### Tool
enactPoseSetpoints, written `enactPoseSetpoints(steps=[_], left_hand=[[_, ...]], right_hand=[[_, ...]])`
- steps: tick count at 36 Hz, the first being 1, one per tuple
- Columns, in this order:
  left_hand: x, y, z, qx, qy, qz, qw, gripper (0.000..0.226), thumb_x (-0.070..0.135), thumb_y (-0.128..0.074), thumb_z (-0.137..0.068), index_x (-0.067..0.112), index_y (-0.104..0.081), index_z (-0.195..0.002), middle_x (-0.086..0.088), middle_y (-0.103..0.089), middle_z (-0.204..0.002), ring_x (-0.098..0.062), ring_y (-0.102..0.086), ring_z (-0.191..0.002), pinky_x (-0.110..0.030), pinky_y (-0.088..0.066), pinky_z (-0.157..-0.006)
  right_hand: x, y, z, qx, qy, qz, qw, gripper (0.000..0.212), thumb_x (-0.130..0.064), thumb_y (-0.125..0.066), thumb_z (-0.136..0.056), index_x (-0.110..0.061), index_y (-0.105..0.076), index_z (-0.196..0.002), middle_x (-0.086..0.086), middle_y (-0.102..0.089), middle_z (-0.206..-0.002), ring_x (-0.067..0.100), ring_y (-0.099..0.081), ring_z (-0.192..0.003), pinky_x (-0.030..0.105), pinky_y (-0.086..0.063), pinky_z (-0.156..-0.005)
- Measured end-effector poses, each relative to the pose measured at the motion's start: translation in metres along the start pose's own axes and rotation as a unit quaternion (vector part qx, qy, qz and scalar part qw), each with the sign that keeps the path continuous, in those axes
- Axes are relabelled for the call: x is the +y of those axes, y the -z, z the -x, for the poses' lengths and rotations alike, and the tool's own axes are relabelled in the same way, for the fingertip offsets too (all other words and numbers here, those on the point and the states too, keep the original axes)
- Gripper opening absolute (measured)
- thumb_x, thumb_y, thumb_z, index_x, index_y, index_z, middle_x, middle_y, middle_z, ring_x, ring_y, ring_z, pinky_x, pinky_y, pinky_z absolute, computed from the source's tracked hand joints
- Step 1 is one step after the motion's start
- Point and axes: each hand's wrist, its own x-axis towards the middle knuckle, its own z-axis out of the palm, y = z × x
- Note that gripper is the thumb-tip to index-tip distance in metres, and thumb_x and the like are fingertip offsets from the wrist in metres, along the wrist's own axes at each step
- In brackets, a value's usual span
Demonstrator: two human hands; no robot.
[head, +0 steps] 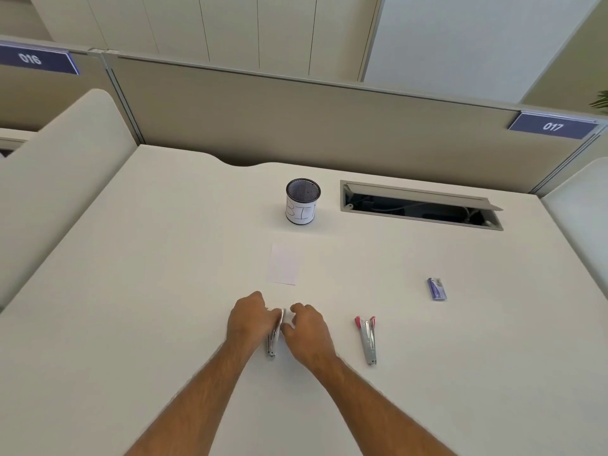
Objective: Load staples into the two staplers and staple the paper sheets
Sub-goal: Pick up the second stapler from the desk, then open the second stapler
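We are early on — both hands work one stapler [274, 337] near the desk's [148, 291] front edge: left hand [250, 319] fingers curled round it, right hand [304, 327] fingers seemingly pinching its front. The second stapler [367, 339] lies open, untouched, to the right; staples [437, 288] sit farther right; paper [283, 264] lies unstapled ahead. Bare room all round.
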Motion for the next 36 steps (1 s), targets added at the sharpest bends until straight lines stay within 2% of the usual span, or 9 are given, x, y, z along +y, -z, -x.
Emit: enactPoseSetpoints(steps=[3, 7, 11, 14, 18, 23, 26, 30, 36], left_hand=[[0.001, -0.003, 0.006, -0.006, 0.003, -0.010, 1.000, 0.022, 0.032, -0.066, -0.085, 0.012, -0.056, -0.084, 0.003, -0.061, -0.075, -0.018, -0.057, -0.066, -0.029, -0.040, -0.054], [0.004, -0.004, 0.010, -0.006, 0.009, -0.010, 1.000, 0.013, 0.018, -0.059, -0.089, 0.006, -0.062, -0.090, -0.002, -0.065, -0.080, -0.023, -0.060, -0.074, -0.033, -0.050, -0.066], [0.004, -0.006, 0.014, -0.010, 0.019, -0.004, 1.000, 0.013, 0.012, -0.056, -0.091, 0.003, -0.064, -0.092, -0.009, -0.070, -0.087, -0.027, -0.066, -0.079, -0.035, -0.054, -0.069], [0.003, -0.005, 0.017, 0.000, 0.022, 0.013, 1.000, 0.012, 0.011, -0.055, -0.092, 0.006, -0.063, -0.085, -0.009, -0.070, -0.084, -0.027, -0.067, -0.077, -0.035, -0.055, -0.067], [0.002, -0.005, 0.020, -0.026, 0.018, 0.076, 0.997, 0.013, 0.011, -0.057, -0.089, 0.010, -0.061, -0.076, -0.009, -0.072, -0.080, -0.027, -0.070, -0.073, -0.041, -0.062, -0.071], [0.002, -0.001, 0.021, -0.031, -0.001, 0.168, 0.985, 0.005, 0.013, -0.062, -0.086, 0.011, -0.058, -0.084, -0.010, -0.071, -0.084, -0.028, -0.071, -0.076, -0.047, -0.061, -0.073], [0.001, 0.007, 0.022, -0.068, -0.030, 0.239, 0.968, 0.018, 0.009, -0.065, -0.086, 0.015, -0.053, -0.098, -0.010, -0.069, -0.077, -0.026, -0.072, -0.068, -0.047, -0.064, -0.071], [0.004, 0.020, 0.025, -0.131, -0.079, 0.260, 0.953, 0.019, 0.012, -0.064, -0.088, 0.024, -0.062, -0.103, -0.011, -0.063, -0.078, -0.024, -0.072, -0.075, -0.038, -0.066, -0.071], [0.012, 0.029, 0.028, -0.145, -0.140, 0.262, 0.944, 0.010, 0.011, -0.065, -0.095, 0.012, -0.072, -0.102, -0.029, -0.066, -0.093, -0.037, -0.072, -0.090, -0.037, -0.065, -0.074]], right_hand=[[-0.003, -0.005, 0.003, -0.006, 0.003, -0.010, 1.000, 0.014, -0.021, -0.053, -0.098, -0.009, -0.059, -0.102, 0.009, -0.062, -0.108, 0.026, -0.061, -0.095, 0.039, -0.051, -0.082], [-0.005, -0.008, 0.008, -0.009, -0.001, -0.044, 0.999, 0.006, -0.013, -0.051, -0.092, -0.011, -0.055, -0.088, 0.009, -0.062, -0.099, 0.026, -0.057, -0.085, 0.036, -0.045, -0.070], [-0.005, -0.011, 0.013, -0.002, -0.024, -0.111, 0.994, 0.017, -0.011, -0.052, -0.087, -0.020, -0.044, -0.075, 0.001, -0.054, -0.085, 0.017, -0.045, -0.070, 0.029, -0.036, -0.062], [-0.003, -0.010, 0.015, 0.008, -0.050, -0.189, 0.981, 0.009, -0.015, -0.056, -0.089, -0.021, -0.057, -0.095, -0.011, -0.063, -0.079, 0.006, -0.055, -0.066, 0.022, -0.045, -0.060], [-0.003, -0.010, 0.018, 0.020, -0.081, -0.293, 0.953, 0.031, -0.010, -0.057, -0.090, -0.023, -0.055, -0.119, -0.007, -0.070, -0.077, 0.001, -0.062, -0.062, 0.014, -0.050, -0.057], [0.000, -0.008, 0.018, 0.037, -0.094, -0.355, 0.929, 0.026, -0.007, -0.062, -0.092, -0.024, -0.061, -0.111, 0.002, -0.075, -0.091, 0.017, -0.072, -0.083, 0.027, -0.060, -0.077], [0.003, 0.000, 0.016, 0.045, -0.080, -0.378, 0.921, 0.024, -0.004, -0.063, -0.093, -0.014, -0.067, -0.115, 0.004, -0.075, -0.092, 0.025, -0.074, -0.091, 0.039, -0.061, -0.088], [0.002, 0.013, 0.015, 0.036, -0.049, -0.414, 0.908, 0.028, -0.001, -0.063, -0.094, -0.012, -0.070, -0.119, -0.012, -0.066, -0.072, 0.017, -0.068, -0.082, 0.041, -0.061, -0.090], [-0.001, 0.031, 0.016, 0.031, -0.023, -0.465, 0.885, 0.029, 0.003, -0.063, -0.094, -0.011, -0.071, -0.119, -0.010, -0.071, -0.077, 0.019, -0.071, -0.084, 0.045, -0.062, -0.091]])
